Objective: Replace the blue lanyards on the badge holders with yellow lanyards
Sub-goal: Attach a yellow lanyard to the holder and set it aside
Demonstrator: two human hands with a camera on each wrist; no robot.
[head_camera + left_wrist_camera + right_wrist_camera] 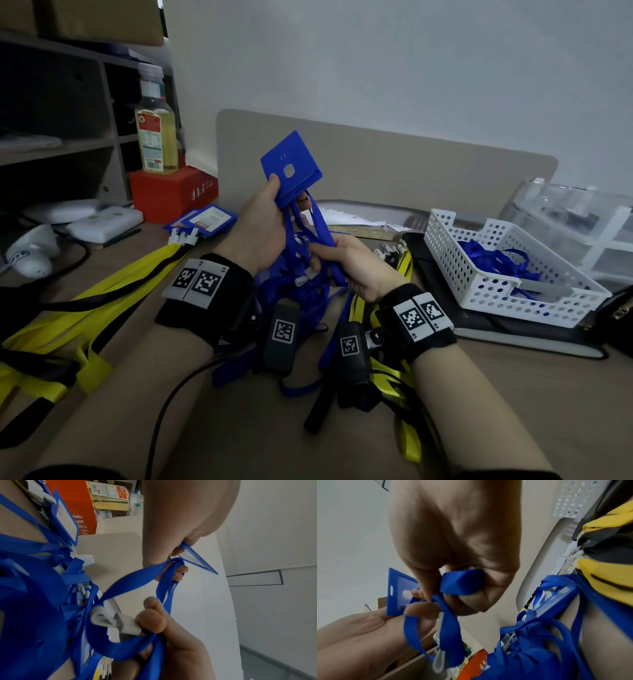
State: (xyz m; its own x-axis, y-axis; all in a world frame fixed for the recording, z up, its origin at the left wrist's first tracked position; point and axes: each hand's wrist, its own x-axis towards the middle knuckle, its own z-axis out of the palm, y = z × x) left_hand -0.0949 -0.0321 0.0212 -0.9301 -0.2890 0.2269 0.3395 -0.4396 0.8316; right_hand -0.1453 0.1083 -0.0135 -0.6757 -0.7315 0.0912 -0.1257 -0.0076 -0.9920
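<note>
Landmark: a white perforated basket (445, 246) sits on the desk at the right; every place below is given from it.
Left hand: the left hand (255, 228), well to the left of the basket and raised above the desk, has thumb and fingers clamped on the lower edge of a blue badge holder (291, 168), which is tilted up off the desk.
Right hand: the right hand (352, 265), nearer the basket and lower than the left, has its fingers curled tight round a blue lanyard (317, 221) that runs up to the holder's bottom edge; in the left wrist view a white plastic clip (118, 623) lies against its fingers.
Blue pile: a tangle of blue lanyards (294, 284) lies on the desk directly under both hands, crowding the strap being held.
In the basket: loose blue lanyards (493, 262) lie inside.
Yellow lanyards: one bundle (102, 298) fans out far left of the basket; another (404, 263) lies between the right hand and the basket.
Other holders: two blue holders (202, 221) lie flat on the desk far left of the basket, beside a red box (171, 193) with a bottle (156, 126) standing on it.
Behind: a beige divider panel (411, 164) stands along the desk's far edge behind the basket.
</note>
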